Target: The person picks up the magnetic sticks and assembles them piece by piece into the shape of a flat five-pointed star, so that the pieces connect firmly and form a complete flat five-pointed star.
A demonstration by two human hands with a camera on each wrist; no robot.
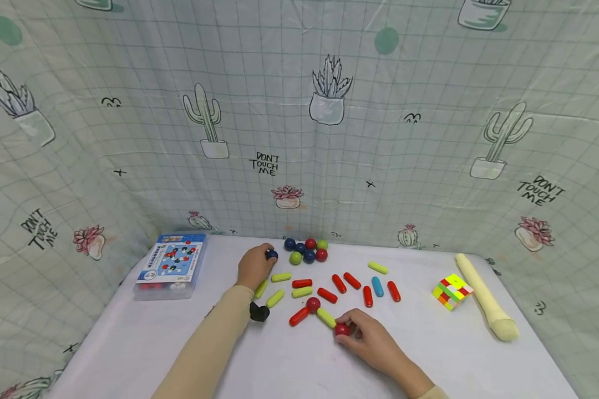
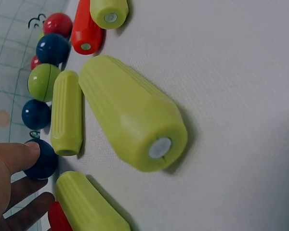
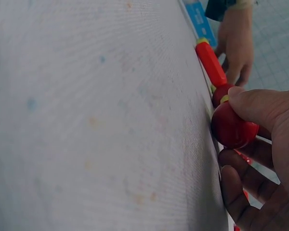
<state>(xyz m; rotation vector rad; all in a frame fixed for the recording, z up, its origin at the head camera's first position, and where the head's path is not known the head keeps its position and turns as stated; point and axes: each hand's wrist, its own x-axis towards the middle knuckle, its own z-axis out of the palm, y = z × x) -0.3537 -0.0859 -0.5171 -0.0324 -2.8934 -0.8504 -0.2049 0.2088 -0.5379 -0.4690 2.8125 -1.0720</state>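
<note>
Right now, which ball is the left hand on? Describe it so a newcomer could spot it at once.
Start at the white table and find the flat blue box near its back left corner. Just right of it, the left hand pinches a dark blue ball. It sits apart from the ball cluster further right, and it alone lies in the hand's grip.
</note>
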